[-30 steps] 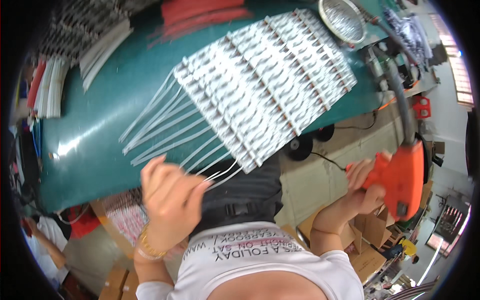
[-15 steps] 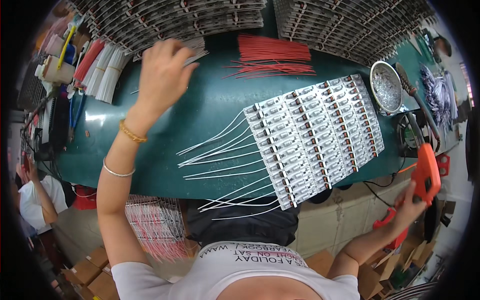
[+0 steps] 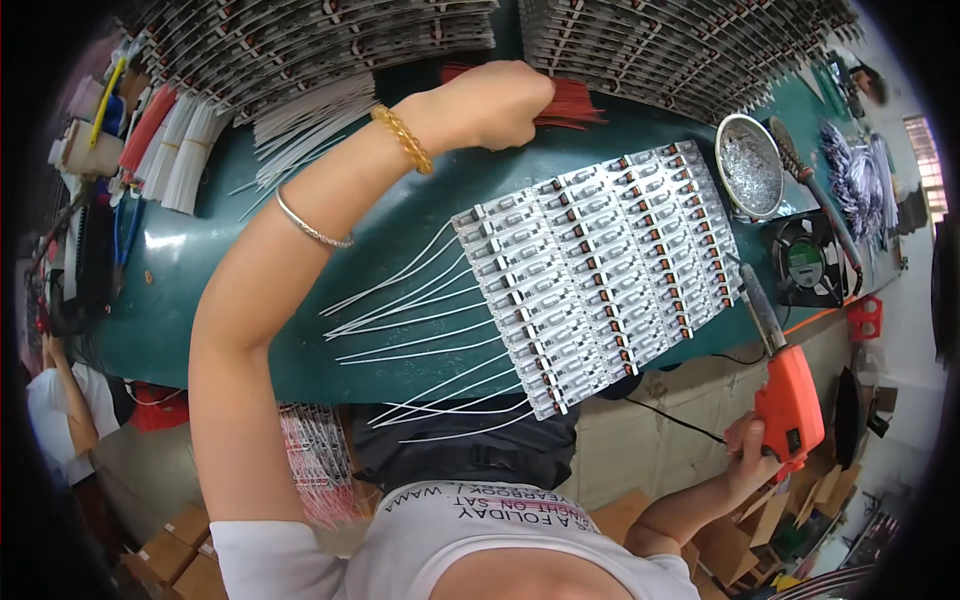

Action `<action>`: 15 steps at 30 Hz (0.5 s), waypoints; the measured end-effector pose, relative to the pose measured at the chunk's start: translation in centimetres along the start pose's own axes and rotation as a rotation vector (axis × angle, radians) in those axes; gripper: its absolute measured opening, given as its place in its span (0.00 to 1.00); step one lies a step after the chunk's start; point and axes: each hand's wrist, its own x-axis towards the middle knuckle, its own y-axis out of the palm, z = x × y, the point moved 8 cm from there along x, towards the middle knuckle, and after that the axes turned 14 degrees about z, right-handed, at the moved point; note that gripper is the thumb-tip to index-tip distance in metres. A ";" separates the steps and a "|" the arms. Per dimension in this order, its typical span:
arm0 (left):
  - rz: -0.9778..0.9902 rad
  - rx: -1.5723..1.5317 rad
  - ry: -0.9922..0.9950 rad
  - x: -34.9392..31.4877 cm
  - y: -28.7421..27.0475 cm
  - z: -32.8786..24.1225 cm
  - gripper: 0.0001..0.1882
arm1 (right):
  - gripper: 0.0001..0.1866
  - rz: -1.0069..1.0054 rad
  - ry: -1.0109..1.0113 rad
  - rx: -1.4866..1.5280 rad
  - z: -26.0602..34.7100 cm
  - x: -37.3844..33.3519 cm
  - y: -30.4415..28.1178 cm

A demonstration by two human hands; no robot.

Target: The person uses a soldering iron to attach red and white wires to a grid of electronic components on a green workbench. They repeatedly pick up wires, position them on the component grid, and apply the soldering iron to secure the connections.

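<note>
Wires [image 3: 575, 104], thin and red, are lying by the left hand [image 3: 505, 103], grip hidden. The right hand [image 3: 750, 462] is clasping a gun-shaped plastic tool [image 3: 790, 398].

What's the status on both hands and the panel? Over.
Left hand at red wires, grip unclear. Right hand gripping orange tool. Panel on table, white wires trailing left. Bowl and fan beside panel's right side.

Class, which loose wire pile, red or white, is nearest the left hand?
The red pile, partly covered by the left hand; the white pile lies clear of it, farther left.
</note>
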 end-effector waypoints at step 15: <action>-0.076 0.023 -0.065 -6.9 -10.7 -2.2 0.13 | 0.29 0.045 -0.161 0.191 -0.8 -0.1 1.6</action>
